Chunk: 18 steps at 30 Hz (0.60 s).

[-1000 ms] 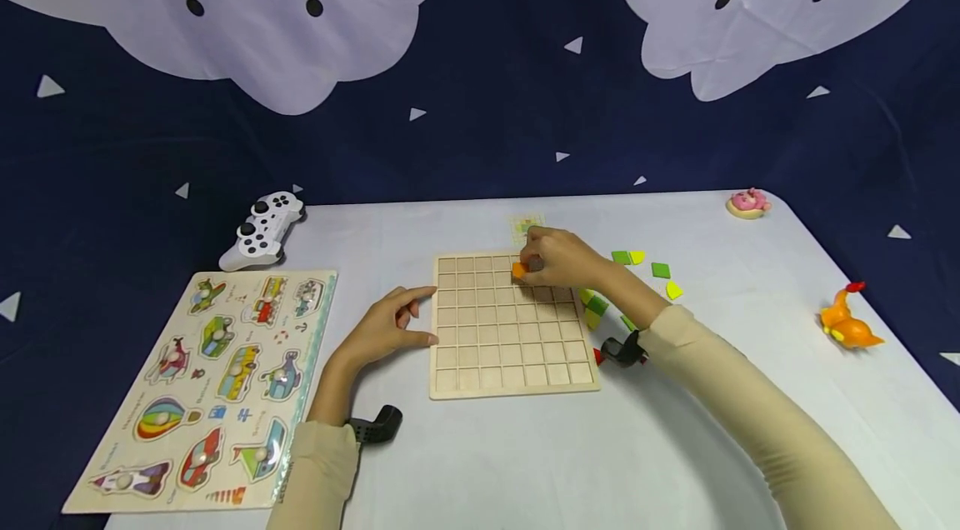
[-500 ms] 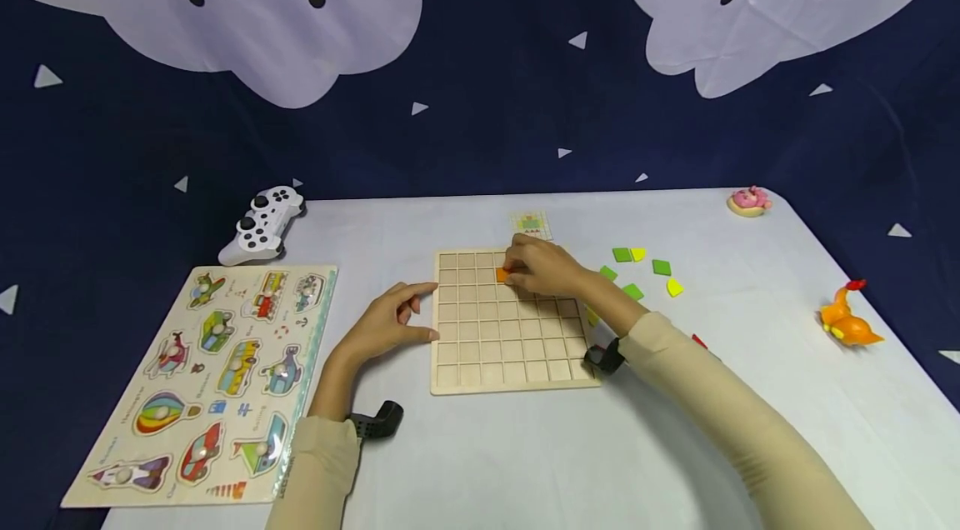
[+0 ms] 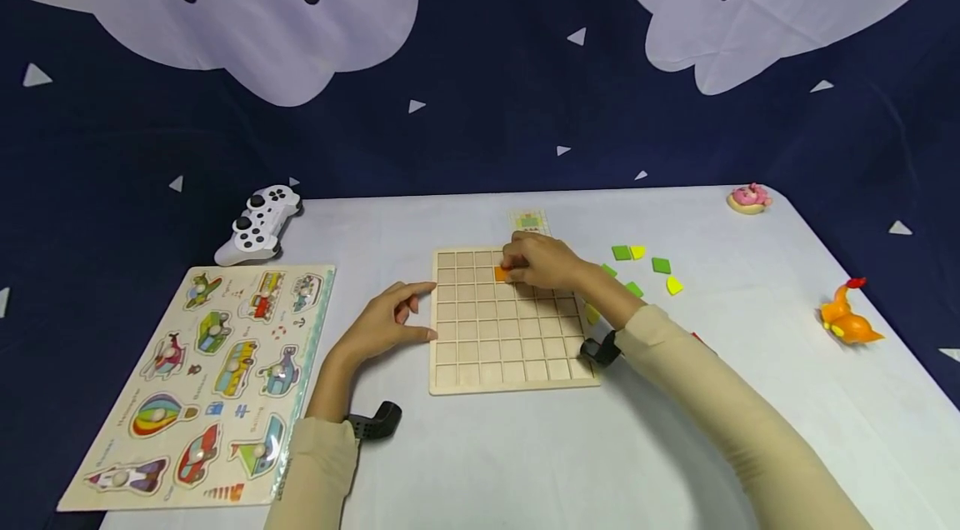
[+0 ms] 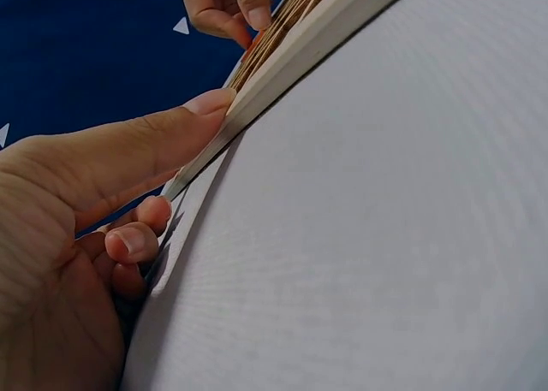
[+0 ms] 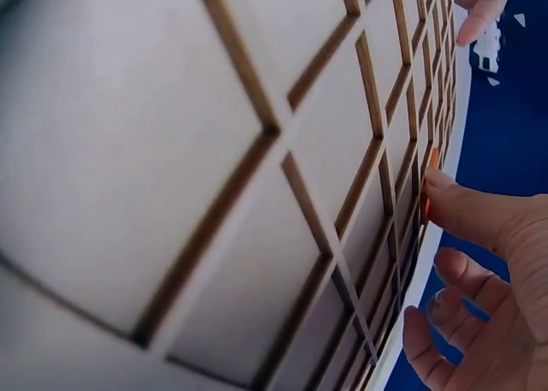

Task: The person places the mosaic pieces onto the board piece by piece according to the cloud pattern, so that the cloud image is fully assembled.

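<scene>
A wooden grid board (image 3: 487, 330) with many square cells lies flat on the white table. At its left edge, my left hand (image 3: 378, 326) rests the tips of the index finger and thumb, while the other fingers fold in beneath. The left wrist view shows that thumb (image 4: 154, 143) against the board's rim. My right hand (image 3: 546, 262) reaches over the upper part of the board and pinches a small orange tile (image 3: 501, 273) at a cell in the second row. Seen from the right wrist, the thumb is on the orange tile (image 5: 433, 160); the index finger is mostly hidden.
Behind the board lies a small pattern card (image 3: 530, 222). Green tiles (image 3: 621, 252) and yellow tiles (image 3: 674, 286) lie scattered to the right, partly under the right forearm. A picture puzzle (image 3: 225, 380) and white game controller (image 3: 262, 226) are left; an orange toy (image 3: 849, 322) sits far right.
My right hand has moved left over the board with the orange tile, bringing it to a cell near the top middle, then barely moved. My left hand has stayed at the board's edge.
</scene>
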Each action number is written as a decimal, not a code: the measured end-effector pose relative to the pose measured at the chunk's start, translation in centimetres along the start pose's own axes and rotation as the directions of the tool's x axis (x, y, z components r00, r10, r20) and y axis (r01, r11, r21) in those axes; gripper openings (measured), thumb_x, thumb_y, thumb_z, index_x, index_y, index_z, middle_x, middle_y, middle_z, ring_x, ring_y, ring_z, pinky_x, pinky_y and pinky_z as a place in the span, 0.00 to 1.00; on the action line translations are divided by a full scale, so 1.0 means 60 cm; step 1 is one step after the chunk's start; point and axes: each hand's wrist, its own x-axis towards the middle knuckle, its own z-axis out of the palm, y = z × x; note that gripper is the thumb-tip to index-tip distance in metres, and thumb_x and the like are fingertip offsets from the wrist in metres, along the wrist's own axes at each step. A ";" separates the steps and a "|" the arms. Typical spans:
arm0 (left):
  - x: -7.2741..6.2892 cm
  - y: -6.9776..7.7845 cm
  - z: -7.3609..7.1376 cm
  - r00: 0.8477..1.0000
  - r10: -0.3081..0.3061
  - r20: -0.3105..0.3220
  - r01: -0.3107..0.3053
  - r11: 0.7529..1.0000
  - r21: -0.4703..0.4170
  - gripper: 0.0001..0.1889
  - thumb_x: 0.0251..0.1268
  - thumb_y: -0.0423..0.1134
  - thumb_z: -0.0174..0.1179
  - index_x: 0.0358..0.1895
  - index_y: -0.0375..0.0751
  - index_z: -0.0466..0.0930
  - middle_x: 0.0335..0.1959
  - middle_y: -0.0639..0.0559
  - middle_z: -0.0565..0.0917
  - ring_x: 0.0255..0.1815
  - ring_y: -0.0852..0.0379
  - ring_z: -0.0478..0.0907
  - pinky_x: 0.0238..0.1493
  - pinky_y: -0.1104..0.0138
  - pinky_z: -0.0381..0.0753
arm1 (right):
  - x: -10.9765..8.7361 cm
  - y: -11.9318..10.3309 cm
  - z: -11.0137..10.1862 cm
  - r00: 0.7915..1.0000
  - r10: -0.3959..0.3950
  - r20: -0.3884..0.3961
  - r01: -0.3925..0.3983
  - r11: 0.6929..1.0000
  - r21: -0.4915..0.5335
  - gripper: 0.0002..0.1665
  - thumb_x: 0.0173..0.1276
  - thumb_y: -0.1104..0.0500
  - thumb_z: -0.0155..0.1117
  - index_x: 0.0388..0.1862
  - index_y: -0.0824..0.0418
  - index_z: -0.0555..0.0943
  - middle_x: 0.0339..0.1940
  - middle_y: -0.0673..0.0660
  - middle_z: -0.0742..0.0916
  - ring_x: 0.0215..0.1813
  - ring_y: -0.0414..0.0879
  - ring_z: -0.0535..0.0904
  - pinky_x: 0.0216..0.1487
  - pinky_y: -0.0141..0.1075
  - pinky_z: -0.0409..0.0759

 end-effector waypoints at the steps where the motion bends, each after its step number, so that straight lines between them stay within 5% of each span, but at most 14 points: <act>1: 0.000 0.000 0.000 1.000 -0.001 0.000 0.001 1.000 0.000 0.39 0.49 0.39 0.77 0.69 0.44 0.73 0.39 0.50 0.71 0.32 0.57 0.63 0.36 0.67 0.63 | 0.000 0.000 -0.001 1.000 0.010 0.006 -0.010 1.000 0.011 0.03 0.66 0.58 0.70 0.37 0.55 0.85 0.36 0.51 0.79 0.37 0.45 0.71 0.38 0.38 0.73; 6: 0.001 0.001 0.002 1.000 0.002 -0.003 -0.002 1.000 0.006 0.39 0.49 0.38 0.77 0.69 0.43 0.73 0.38 0.50 0.71 0.31 0.57 0.63 0.36 0.67 0.63 | -0.004 0.002 -0.005 1.000 0.007 -0.005 -0.007 1.000 0.012 0.07 0.64 0.54 0.72 0.39 0.56 0.86 0.35 0.52 0.79 0.36 0.44 0.70 0.37 0.37 0.71; 13: 0.002 0.001 0.004 1.000 0.004 -0.006 -0.004 1.000 0.018 0.39 0.50 0.39 0.76 0.69 0.42 0.73 0.38 0.50 0.71 0.31 0.57 0.63 0.35 0.67 0.63 | -0.040 0.021 -0.024 0.990 -0.019 -0.143 0.024 0.999 0.030 0.16 0.67 0.55 0.68 0.50 0.62 0.86 0.39 0.57 0.82 0.40 0.49 0.76 0.41 0.41 0.76; 18: -0.001 0.001 0.001 1.000 0.006 -0.010 -0.006 1.000 0.027 0.39 0.50 0.40 0.77 0.68 0.41 0.73 0.38 0.49 0.71 0.31 0.57 0.63 0.35 0.67 0.63 | -0.083 0.046 -0.042 0.978 0.071 -0.196 -0.060 0.996 0.061 0.15 0.67 0.56 0.69 0.50 0.61 0.87 0.36 0.56 0.79 0.37 0.51 0.72 0.37 0.41 0.71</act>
